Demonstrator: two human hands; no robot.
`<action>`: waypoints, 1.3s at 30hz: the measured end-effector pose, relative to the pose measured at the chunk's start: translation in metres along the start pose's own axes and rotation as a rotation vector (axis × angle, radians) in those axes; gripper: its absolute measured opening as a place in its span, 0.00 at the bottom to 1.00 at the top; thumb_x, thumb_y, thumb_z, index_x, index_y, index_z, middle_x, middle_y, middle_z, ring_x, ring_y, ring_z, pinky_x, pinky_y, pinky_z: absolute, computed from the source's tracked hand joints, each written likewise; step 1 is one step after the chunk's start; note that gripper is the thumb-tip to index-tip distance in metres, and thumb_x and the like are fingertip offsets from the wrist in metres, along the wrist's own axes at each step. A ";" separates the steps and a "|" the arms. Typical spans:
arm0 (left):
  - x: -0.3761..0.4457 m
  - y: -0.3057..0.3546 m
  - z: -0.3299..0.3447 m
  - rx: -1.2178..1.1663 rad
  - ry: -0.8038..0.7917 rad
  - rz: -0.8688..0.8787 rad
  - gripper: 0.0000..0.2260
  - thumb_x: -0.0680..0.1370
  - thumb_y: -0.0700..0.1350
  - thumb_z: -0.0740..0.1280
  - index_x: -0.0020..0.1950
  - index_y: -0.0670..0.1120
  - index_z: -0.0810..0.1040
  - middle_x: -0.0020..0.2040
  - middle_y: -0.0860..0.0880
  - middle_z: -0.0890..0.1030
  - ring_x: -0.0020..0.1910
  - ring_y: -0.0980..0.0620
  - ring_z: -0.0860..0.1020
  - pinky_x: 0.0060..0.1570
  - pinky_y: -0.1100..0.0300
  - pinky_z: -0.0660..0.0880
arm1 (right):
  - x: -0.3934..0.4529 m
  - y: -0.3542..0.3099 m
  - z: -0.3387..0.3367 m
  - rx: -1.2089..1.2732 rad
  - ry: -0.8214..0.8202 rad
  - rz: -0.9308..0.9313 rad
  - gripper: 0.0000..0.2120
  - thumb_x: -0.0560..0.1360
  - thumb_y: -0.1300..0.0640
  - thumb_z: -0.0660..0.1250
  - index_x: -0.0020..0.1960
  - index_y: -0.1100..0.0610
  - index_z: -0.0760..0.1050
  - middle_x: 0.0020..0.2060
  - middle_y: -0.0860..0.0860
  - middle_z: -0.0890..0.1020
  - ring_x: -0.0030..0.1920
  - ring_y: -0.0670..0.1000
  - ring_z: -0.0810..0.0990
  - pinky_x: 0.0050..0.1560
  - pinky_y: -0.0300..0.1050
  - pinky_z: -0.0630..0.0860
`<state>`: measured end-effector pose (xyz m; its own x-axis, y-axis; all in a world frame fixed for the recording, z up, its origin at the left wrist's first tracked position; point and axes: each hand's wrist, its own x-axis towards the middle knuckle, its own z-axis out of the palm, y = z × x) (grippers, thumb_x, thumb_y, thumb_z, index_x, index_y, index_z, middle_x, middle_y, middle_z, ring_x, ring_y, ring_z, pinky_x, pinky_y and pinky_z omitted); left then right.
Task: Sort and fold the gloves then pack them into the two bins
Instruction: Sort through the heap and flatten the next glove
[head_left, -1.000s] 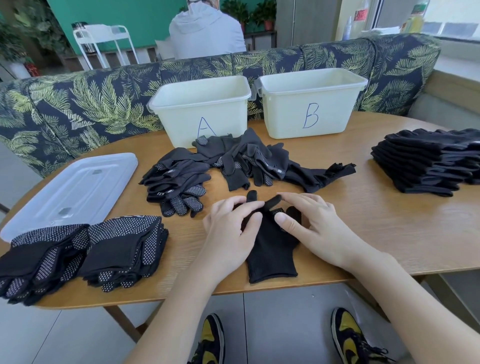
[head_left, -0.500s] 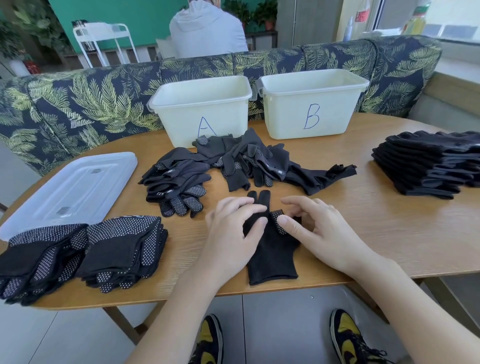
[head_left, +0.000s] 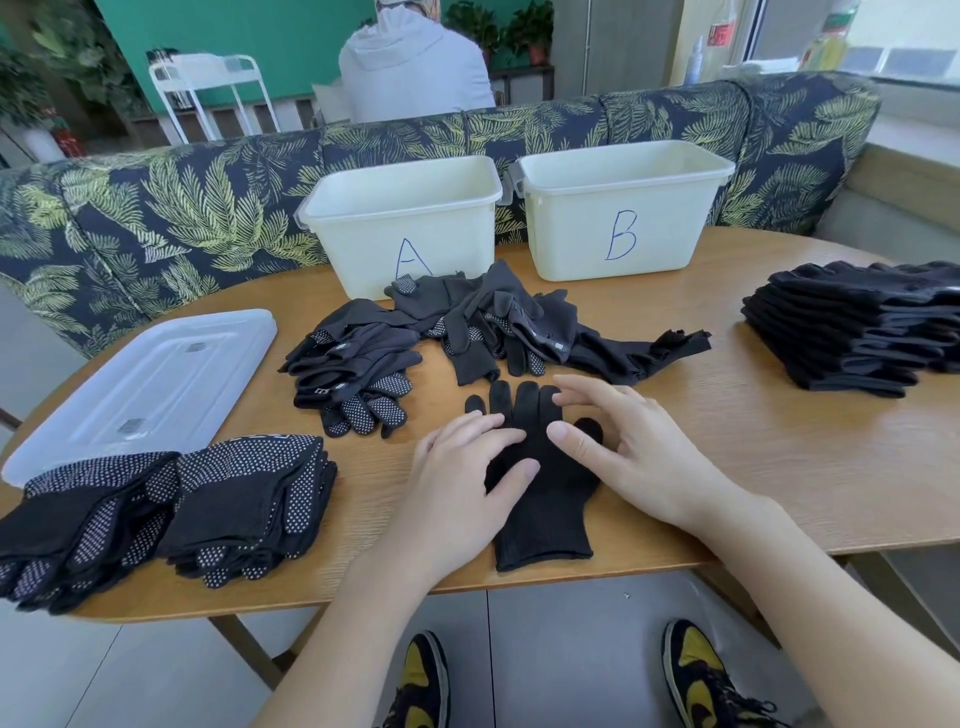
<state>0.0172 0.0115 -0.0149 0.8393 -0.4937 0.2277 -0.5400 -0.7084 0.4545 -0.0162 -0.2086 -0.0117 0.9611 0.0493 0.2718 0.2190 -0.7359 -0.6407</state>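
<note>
A plain black glove (head_left: 540, 499) lies flat at the table's near edge, fingers pointing away from me. My left hand (head_left: 462, 473) rests on its left side with straight fingers. My right hand (head_left: 618, 447) lies spread over its right side and thumb. Behind it is a loose heap of dark gloves (head_left: 498, 322) and a smaller bundle of dotted gloves (head_left: 353, 374). Folded dotted gloves (head_left: 171, 504) are stacked at the near left. A stack of folded plain black gloves (head_left: 857, 322) sits at the right. Bins A (head_left: 405, 228) and B (head_left: 623, 208) stand at the back.
A clear plastic lid (head_left: 145, 379) lies on the left of the wooden table (head_left: 779, 467). A leaf-patterned sofa (head_left: 156, 218) curves behind the table, with a person in a grey hoodie (head_left: 415, 67) seated beyond it. My shoes (head_left: 696, 675) show under the table edge.
The glove's fingers, bunched under my hands before, now lie spread out flat. Both hands have opened and slid apart over the glove.
</note>
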 end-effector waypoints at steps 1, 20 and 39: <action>0.000 0.000 0.000 -0.007 0.001 0.000 0.19 0.82 0.61 0.61 0.72 0.59 0.75 0.77 0.60 0.68 0.79 0.62 0.56 0.75 0.61 0.48 | 0.002 0.002 -0.002 -0.006 0.050 0.003 0.26 0.79 0.34 0.61 0.74 0.41 0.68 0.62 0.35 0.79 0.67 0.40 0.71 0.70 0.50 0.68; 0.014 0.016 0.015 -0.065 0.118 -0.062 0.16 0.81 0.64 0.61 0.63 0.59 0.81 0.68 0.63 0.74 0.73 0.62 0.61 0.70 0.63 0.47 | 0.042 0.049 -0.023 -0.341 0.295 0.308 0.10 0.80 0.53 0.68 0.59 0.52 0.83 0.51 0.48 0.81 0.53 0.53 0.79 0.45 0.47 0.74; 0.024 0.063 0.002 -0.529 0.324 -0.017 0.13 0.80 0.46 0.71 0.64 0.56 0.82 0.56 0.64 0.82 0.59 0.62 0.79 0.56 0.65 0.75 | 0.011 -0.017 -0.067 0.284 0.679 0.089 0.05 0.79 0.56 0.71 0.48 0.48 0.84 0.40 0.44 0.85 0.41 0.45 0.81 0.45 0.35 0.75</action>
<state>0.0029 -0.0460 0.0179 0.8686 -0.2477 0.4291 -0.4919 -0.3278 0.8065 -0.0209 -0.2408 0.0498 0.6814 -0.4991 0.5354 0.2683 -0.5102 -0.8171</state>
